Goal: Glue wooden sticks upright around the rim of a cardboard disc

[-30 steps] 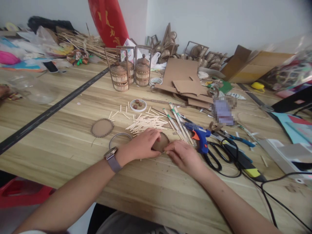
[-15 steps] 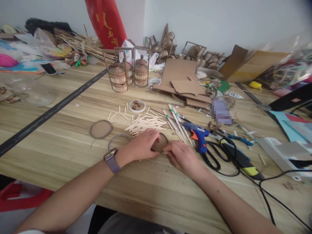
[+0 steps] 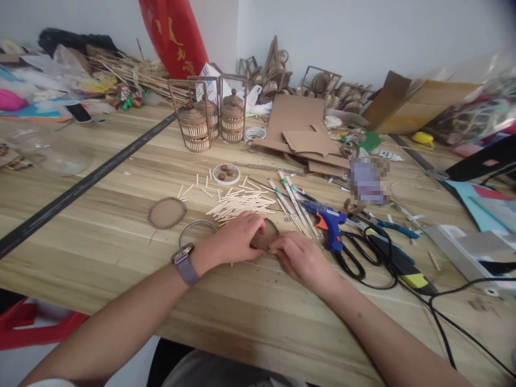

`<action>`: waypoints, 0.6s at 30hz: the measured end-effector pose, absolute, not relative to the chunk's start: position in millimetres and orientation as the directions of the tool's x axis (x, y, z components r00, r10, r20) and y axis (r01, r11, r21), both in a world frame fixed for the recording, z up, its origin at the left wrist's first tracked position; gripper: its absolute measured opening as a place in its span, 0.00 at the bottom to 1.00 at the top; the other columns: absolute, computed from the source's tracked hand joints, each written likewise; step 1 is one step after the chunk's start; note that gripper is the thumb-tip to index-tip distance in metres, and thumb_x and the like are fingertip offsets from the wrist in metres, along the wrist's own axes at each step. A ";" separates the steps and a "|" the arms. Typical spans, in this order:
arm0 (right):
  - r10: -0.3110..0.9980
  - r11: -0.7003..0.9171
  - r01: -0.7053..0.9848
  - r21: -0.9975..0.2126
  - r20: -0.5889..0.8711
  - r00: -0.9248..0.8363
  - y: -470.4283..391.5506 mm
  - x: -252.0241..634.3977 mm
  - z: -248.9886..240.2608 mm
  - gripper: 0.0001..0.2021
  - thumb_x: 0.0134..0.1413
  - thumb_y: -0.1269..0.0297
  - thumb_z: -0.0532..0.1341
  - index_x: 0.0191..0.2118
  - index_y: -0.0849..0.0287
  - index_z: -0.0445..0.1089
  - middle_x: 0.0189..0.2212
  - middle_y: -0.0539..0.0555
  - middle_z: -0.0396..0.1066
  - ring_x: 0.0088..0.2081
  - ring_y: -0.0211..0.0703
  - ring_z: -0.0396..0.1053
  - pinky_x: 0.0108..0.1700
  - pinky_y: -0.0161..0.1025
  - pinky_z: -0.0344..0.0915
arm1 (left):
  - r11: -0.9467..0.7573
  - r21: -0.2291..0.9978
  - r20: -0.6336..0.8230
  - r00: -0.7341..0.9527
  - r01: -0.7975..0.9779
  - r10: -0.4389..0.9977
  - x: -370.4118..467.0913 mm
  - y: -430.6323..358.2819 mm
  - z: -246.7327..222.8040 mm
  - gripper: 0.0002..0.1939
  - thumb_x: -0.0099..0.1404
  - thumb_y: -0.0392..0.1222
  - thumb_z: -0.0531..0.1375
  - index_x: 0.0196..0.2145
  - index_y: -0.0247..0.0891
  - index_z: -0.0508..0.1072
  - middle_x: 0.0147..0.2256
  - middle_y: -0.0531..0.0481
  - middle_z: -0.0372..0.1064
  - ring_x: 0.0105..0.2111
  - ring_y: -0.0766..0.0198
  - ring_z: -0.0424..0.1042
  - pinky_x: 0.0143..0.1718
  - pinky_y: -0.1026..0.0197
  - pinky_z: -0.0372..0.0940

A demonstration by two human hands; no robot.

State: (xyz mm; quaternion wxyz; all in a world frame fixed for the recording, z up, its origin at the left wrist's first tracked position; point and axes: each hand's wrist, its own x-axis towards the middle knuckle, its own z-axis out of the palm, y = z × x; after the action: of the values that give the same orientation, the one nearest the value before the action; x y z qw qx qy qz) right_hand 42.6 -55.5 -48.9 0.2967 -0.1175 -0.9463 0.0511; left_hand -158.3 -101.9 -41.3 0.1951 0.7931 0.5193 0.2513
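My left hand (image 3: 239, 236) is closed round the left side of a round cardboard disc (image 3: 264, 236) with a ridged rim, thumb near its front edge. At the disc's right front edge, the fingers of my right hand (image 3: 300, 258) are pinched together against the rim; whatever they hold is too small to make out. Just behind the hands lies a heap of short wooden sticks (image 3: 242, 204). A second cardboard disc (image 3: 167, 213) with a ridged edge and a thin ring (image 3: 195, 228) rest to the left.
A blue glue gun (image 3: 332, 226), black-handled scissors (image 3: 350, 260) and a utility knife (image 3: 415, 279) lie to the right among cables. Behind are a tape ring (image 3: 226, 173) holding brown beads, small tiered baskets (image 3: 195, 129), cardboard sheets (image 3: 298, 118) and an open box (image 3: 419, 105).
The camera view has shifted very slightly. Both hands keep their places at the disc, with no other visible movement.
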 end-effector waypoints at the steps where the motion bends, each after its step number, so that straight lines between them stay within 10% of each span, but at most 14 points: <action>1: 0.253 0.967 0.194 -0.165 0.549 -0.797 -55.4 42.5 -49.0 0.07 0.61 0.75 0.52 0.35 0.59 0.65 0.27 0.56 0.72 0.30 0.45 0.68 0.32 0.39 0.65 | -0.387 0.571 0.200 0.335 0.724 0.921 -158.3 -101.8 -41.1 0.19 0.52 0.35 0.64 0.40 0.40 0.63 0.40 0.47 0.66 0.45 0.52 0.65 0.47 0.50 0.64; 12: 0.305 0.947 0.215 -0.237 0.467 -0.830 -55.5 45.8 -41.3 0.07 0.63 0.69 0.54 0.43 0.60 0.68 0.31 0.56 0.75 0.33 0.45 0.72 0.34 0.39 0.68 | -0.397 0.573 0.209 0.340 0.717 0.917 -159.0 -102.9 -44.5 0.19 0.53 0.34 0.64 0.41 0.40 0.63 0.46 0.44 0.66 0.52 0.51 0.64 0.53 0.48 0.62; 18: 0.585 0.810 0.452 -0.374 0.446 -0.677 -45.3 62.6 -11.8 0.11 0.62 0.62 0.55 0.47 0.57 0.69 0.34 0.55 0.77 0.33 0.45 0.75 0.35 0.38 0.68 | -0.368 0.568 0.182 0.324 0.736 0.928 -158.7 -106.0 -43.2 0.19 0.54 0.35 0.63 0.43 0.40 0.63 0.59 0.38 0.58 0.60 0.47 0.57 0.59 0.43 0.57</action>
State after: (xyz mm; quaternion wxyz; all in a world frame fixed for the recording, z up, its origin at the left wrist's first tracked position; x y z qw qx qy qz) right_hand 62.6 -45.3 -11.8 0.2825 -0.2855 -0.9083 0.1171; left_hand -158.7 -106.0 -43.2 0.1957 0.7897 0.5268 0.2461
